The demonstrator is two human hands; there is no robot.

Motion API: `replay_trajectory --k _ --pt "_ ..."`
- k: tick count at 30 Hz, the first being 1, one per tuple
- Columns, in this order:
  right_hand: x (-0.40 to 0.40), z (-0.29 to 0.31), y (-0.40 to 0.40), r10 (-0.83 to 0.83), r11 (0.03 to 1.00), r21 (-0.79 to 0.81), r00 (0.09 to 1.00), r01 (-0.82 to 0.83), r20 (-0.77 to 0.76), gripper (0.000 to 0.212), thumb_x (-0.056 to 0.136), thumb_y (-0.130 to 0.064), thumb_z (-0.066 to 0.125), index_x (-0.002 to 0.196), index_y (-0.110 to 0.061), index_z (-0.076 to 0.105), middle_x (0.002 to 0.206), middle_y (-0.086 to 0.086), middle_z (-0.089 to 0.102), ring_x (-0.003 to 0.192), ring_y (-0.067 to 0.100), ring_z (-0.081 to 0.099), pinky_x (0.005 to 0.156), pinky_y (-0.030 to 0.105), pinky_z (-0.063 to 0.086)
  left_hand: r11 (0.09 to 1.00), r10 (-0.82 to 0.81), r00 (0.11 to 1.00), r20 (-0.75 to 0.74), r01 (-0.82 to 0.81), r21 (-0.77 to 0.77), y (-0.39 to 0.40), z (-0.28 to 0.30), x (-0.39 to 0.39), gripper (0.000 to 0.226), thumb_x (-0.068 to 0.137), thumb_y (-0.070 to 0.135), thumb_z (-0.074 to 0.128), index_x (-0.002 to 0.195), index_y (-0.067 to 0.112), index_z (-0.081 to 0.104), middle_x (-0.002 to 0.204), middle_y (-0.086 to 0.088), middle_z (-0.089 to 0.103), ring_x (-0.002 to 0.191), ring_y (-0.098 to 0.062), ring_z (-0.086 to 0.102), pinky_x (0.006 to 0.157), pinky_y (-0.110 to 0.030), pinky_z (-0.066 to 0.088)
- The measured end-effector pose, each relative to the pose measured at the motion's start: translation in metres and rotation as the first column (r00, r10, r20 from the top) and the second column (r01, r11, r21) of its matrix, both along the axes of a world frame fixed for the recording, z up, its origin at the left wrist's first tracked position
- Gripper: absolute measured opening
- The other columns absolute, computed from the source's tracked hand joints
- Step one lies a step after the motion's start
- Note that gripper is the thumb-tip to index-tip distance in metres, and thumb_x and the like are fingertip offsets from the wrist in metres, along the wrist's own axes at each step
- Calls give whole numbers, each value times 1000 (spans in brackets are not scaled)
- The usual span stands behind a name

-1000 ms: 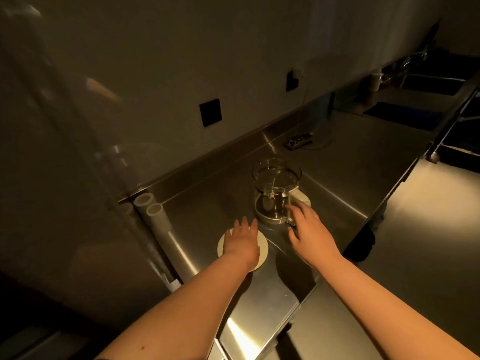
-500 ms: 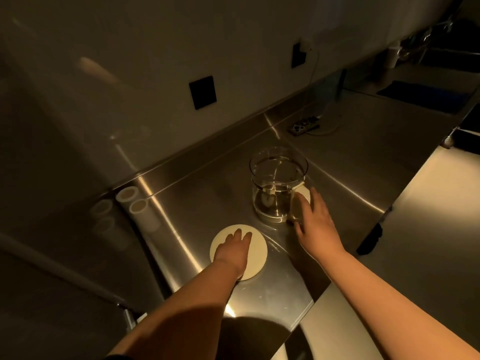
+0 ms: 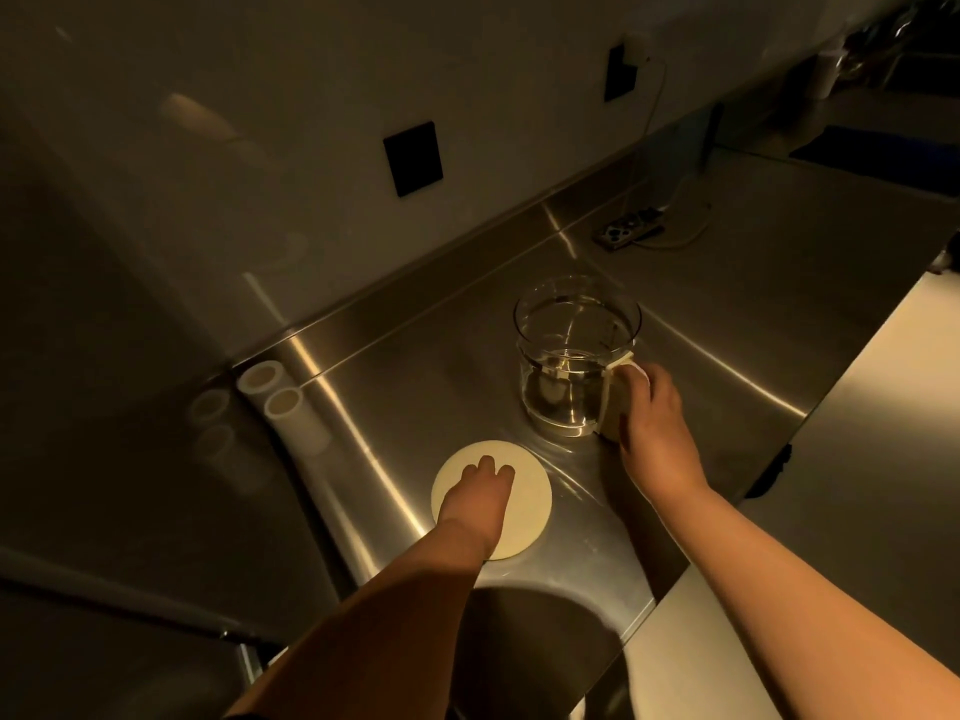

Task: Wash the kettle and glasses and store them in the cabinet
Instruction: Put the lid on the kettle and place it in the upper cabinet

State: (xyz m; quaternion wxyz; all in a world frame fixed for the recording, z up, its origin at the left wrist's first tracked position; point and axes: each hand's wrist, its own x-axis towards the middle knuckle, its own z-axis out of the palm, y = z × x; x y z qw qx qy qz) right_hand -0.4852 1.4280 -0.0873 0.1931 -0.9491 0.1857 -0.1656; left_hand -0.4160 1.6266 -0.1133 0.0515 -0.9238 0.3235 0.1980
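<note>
From the head camera, your right hand (image 3: pixel 652 428) is curled round the pale handle (image 3: pixel 615 402) of the glass kettle (image 3: pixel 574 356), which stands upright on the steel counter (image 3: pixel 727 314) near its front edge, with a little clear water in the bottom. Your left hand (image 3: pixel 480 493) lies flat, fingers straight, on the round cream lid (image 3: pixel 532 491), just beside the kettle and nearer to you; it grips nothing.

Treat the kettle as rigid, thin-walled and breakable, probably slick if wet, and somewhat heavier on account of the water. The handle is the right place to hold it; keep it level so the water does not slosh, and set it down softly on steel. The lid looks light and flat, so you will likely need to catch its edge to lift it.

Two white tubes (image 3: pixel 275 402) stand at the counter's left corner. No glasses are in view.
</note>
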Motion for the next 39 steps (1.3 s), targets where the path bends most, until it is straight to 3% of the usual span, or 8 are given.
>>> replay_trajectory --k 4,11,14,19,26,33,39 --pt "0 -5 -2 32 998 -55 999 -33 -22 101 65 7 73 146 -17 18 152 18 14 134 39 28 92 46 47 999 21 1000 -1 -21 -27 -1 -2 0 63 84 4 59 140 14 31 140 -13 32 127 -31 34 100 -43 42" --pt "9 -7 -2 -13 999 -36 1000 14 21 111 67 10 71 146 -33 6 152 18 14 132 41 32 81 45 52 998 49 999 -15 -50 -42 -2 -3 0 66 81 3 61 138 13 31 139 -14 32 127 -31 33 101 -42 40" --pt "17 -5 -4 -38 999 -31 997 41 65 105 72 10 66 147 -34 7 150 18 21 128 39 39 79 43 52 996 78 997 -20 -79 -44 -3 0 -2 64 82 2 60 138 12 31 139 -14 31 127 -31 32 100 -42 41" --pt "19 -4 -7 -40 999 17 993 38 108 84 76 8 61 145 -24 24 134 15 39 111 32 52 76 39 52 987 143 989 19 -142 -79 -6 13 -2 64 81 3 61 137 13 31 139 -12 31 127 -30 31 94 -40 42" --pt "-8 -3 7 -80 995 74 978 66 191 84 74 4 66 144 -23 28 135 13 40 121 26 43 92 33 42 929 297 949 108 -261 -264 -15 53 -8 74 78 7 69 140 16 28 138 -10 33 125 -27 33 96 -36 40" --pt "-51 17 19 -134 991 28 974 131 180 90 66 14 69 143 -19 35 129 14 45 116 31 47 88 41 47 967 214 894 395 -137 -215 -11 106 -19 70 76 16 72 134 13 32 135 -11 39 122 -27 39 96 -33 40" --pt "-96 33 33 -157 988 15 973 157 170 91 63 8 75 141 -18 36 130 9 47 116 27 48 90 39 47 936 167 910 380 -25 -351 0 155 -41 77 73 9 73 137 16 32 135 -10 37 123 -27 36 95 -33 41"
